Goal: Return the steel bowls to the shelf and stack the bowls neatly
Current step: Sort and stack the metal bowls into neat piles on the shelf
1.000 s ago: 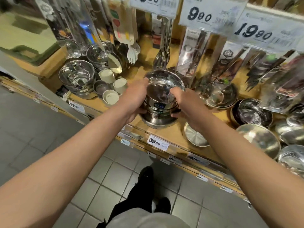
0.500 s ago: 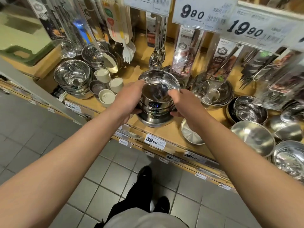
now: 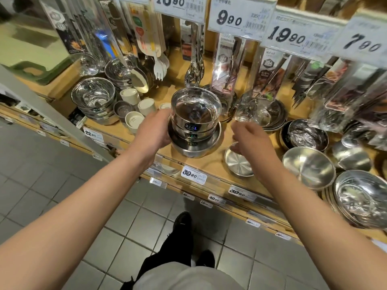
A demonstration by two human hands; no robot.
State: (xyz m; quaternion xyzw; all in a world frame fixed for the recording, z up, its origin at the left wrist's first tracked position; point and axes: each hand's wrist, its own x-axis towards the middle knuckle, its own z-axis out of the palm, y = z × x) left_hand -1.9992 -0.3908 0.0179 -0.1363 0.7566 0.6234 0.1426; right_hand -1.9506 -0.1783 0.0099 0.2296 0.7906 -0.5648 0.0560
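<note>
A: What is seen nearest?

B: Grey floor tiles [image 3: 129,233] and dark shoes [image 3: 182,221], then the shelf [image 3: 211,164] edge, where price tags reading 39.90 [image 3: 193,175] are fixed.

A: Where is the stack [image 3: 194,124]?

B: It is set on the shelf, just behind that tag. The left hand [image 3: 154,129] is pressed against its left side, fingers curved round the lower bowls, so that grip is judged closed on the stack. The right hand [image 3: 250,139] is held apart from it, to the right, over a small dish [image 3: 238,165]; its fingers are loosely curled and nothing is held.

A: How should the stack be handled?

B: Steel is rigid and not fragile, but polished walls are likely slippery, and nested bowls can be tipped or rattled. The lower walls or rim are best taken from both sides, so the pile is kept straight.

A: Any writing?

B: "316L" [image 3: 191,128] is read on the bowl labels. Farther back, hanging cutlery packs [image 3: 228,59] are marked "304" and "DINING"; above them, signs read 9.90 [image 3: 229,18], 19.90 [image 3: 287,36] and 7.90 [image 3: 363,45].
</note>
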